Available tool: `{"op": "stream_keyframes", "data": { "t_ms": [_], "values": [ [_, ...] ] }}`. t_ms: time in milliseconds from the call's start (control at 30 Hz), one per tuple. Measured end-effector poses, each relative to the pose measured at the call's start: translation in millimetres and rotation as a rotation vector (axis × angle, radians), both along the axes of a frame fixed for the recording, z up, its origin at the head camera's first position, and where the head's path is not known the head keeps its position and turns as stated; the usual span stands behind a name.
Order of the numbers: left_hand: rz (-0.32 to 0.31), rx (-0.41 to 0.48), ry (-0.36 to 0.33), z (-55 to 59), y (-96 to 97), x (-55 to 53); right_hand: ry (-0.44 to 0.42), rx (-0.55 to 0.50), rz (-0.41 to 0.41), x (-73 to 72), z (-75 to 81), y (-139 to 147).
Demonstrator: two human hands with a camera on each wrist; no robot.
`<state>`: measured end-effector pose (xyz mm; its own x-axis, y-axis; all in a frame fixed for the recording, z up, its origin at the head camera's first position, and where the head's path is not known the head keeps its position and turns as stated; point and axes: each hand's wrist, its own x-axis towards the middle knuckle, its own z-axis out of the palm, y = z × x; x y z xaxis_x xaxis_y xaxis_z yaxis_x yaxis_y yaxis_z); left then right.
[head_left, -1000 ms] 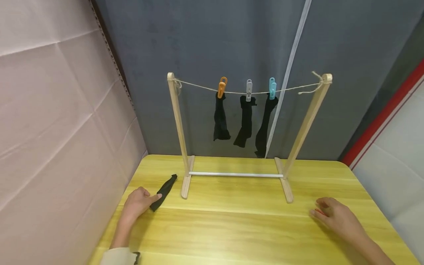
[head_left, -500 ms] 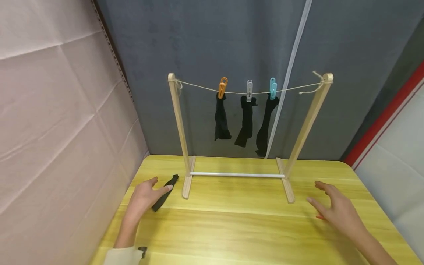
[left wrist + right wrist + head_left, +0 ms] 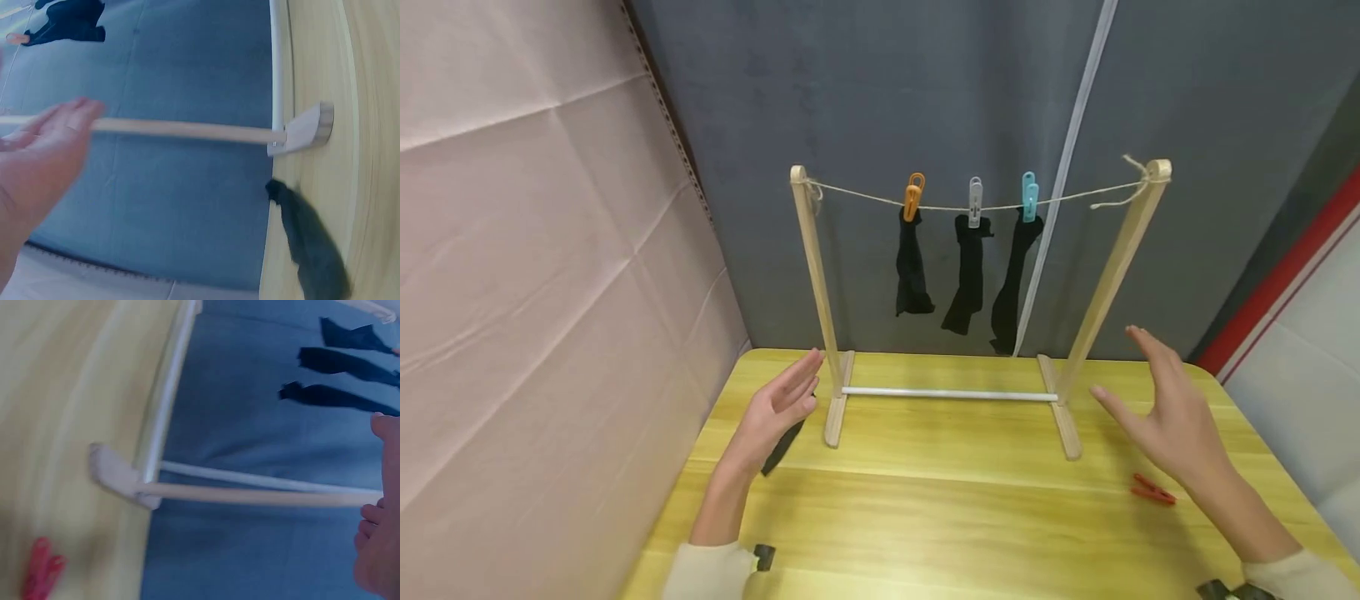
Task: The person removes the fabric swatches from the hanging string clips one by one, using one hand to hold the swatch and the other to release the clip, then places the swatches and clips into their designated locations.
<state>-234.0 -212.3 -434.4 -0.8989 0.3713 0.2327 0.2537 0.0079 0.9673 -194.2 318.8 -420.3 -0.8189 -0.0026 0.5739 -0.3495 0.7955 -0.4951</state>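
Note:
My left hand (image 3: pixel 775 412) is raised over the left end of the table with its fingers stretched out, holding nothing. Below it lies a black sock-like cloth (image 3: pixel 784 450), partly hidden by the hand; the left wrist view shows more of that cloth (image 3: pixel 312 250). On the right, my right hand (image 3: pixel 1180 421) hovers with thumb and fingers spread. A red clothespin (image 3: pixel 1152 490) lies on the table beneath it. Three similar black cloths hang from a string (image 3: pixel 865 196), clipped by an orange clothespin (image 3: pixel 913 200), a clear clothespin (image 3: pixel 975 202) and a blue clothespin (image 3: pixel 1030 198).
The string is tied between a left wooden post (image 3: pixel 814 275) and a right wooden post (image 3: pixel 1112 275). A white rod (image 3: pixel 947 393) joins their feet low over the yellow table (image 3: pixel 940 525). A grey curtain (image 3: pixel 880 83) hangs behind, and a pale cloth wall (image 3: pixel 550 333) borders the left.
My left hand has come off the black cloth and risen forward. My right hand has lifted away from the red clothespin, which now shows fully on the table. The view has shifted slightly.

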Motion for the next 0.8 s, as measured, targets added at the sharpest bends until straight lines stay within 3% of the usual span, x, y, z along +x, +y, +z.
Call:
{"op": "stream_keyframes", "data": {
  "t_ms": [133, 267, 367, 600, 800],
  "values": [
    [-0.092, 0.212, 0.119, -1.6, 16.7, -7.5, 0.07, -0.026, 0.019, -3.9, 14.3, -11.9],
    [-0.123, 0.311, 0.176, -6.4, 35.2, -17.2, 0.109, -0.051, 0.044, -5.8, 24.9, -27.0],
    [-0.129, 0.359, 0.177, -8.6, 49.0, -23.4, 0.139, -0.058, 0.066, -8.5, 32.2, -39.3],
    [-0.045, 0.548, 0.025, -18.2, 86.0, -50.6, 0.27, -0.046, 0.145, -22.5, 47.6, -70.0],
    [-0.046, 0.755, -0.102, -28.8, 116.9, -75.6, 0.411, -0.005, 0.225, -38.7, 62.2, -97.9]
  ]
}}
